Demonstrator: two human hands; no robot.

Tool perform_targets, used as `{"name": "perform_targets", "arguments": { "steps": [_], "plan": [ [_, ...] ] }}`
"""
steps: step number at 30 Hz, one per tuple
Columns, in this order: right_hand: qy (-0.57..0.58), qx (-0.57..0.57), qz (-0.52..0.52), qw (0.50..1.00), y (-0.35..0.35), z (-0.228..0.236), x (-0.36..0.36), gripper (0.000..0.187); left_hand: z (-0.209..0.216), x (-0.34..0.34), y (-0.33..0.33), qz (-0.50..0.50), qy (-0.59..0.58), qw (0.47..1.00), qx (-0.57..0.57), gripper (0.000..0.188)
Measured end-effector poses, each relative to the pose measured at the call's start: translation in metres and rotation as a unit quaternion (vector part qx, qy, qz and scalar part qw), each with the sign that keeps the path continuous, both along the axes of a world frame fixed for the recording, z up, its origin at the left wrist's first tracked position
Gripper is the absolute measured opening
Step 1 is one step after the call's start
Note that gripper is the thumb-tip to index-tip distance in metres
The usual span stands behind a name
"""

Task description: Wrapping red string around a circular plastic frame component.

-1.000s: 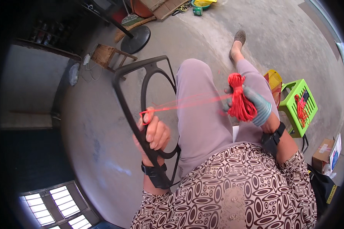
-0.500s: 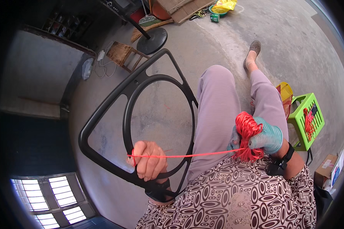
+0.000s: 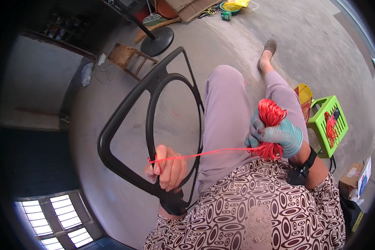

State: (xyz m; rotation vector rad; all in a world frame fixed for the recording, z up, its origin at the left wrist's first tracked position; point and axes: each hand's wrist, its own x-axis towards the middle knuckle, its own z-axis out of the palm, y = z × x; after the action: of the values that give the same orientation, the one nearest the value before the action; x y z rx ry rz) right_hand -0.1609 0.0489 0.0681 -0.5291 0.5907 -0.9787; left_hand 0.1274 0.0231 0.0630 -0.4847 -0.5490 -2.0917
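Note:
A black frame [image 3: 121, 113] with rounded corners and an inner ring [image 3: 150, 121] leans beside my left leg. My bare left hand [image 3: 171, 168] is closed around the ring's near side, where red cord [image 3: 221, 149] loops round the bar by my fingers. From there a single strand runs across my lap to a thick red cord bundle [image 3: 271, 113]. My right hand [image 3: 285, 135], in a grey-blue knitted glove, grips that bundle around its middle, above my thigh. Its looped ends stick out above and below the fist.
At the right stands a green plastic stool [image 3: 327, 125] with more red cord [image 3: 331, 131] on it, beside a yellow-and-red container [image 3: 304, 98]. A cardboard box [image 3: 351, 177] sits nearer. Far left are a wooden stool [image 3: 123, 56] and a round black stand base [image 3: 157, 41].
My right hand has lifted the cord bundle and turned it. The strand now slopes down to my left hand. The black frame has tilted more upright, and my left fingers have shifted on the ring.

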Motion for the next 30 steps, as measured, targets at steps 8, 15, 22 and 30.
{"name": "perform_targets", "arguments": {
  "steps": [8, 15, 22, 30],
  "plan": [
    [0.038, -0.043, -0.155, 0.986, -0.001, -0.029, -0.032, 0.031, 0.009, -0.016, -0.001, 0.134, -0.341, 0.927, 0.085, 0.021],
    [-0.105, 0.033, -0.436, 0.893, 0.000, -0.074, -0.129, 0.030, -0.018, -0.096, -0.019, 0.146, -0.551, 0.816, 0.096, 0.010],
    [-0.011, 0.025, -0.574, 0.818, 0.018, -0.103, -0.188, 0.030, -0.047, -0.124, -0.007, 0.128, -0.578, 0.802, 0.079, 0.012],
    [0.047, 0.094, -0.721, 0.685, 0.051, -0.110, -0.274, 0.021, -0.058, -0.123, -0.005, 0.144, -0.580, 0.799, 0.071, 0.016]
  ]
}}
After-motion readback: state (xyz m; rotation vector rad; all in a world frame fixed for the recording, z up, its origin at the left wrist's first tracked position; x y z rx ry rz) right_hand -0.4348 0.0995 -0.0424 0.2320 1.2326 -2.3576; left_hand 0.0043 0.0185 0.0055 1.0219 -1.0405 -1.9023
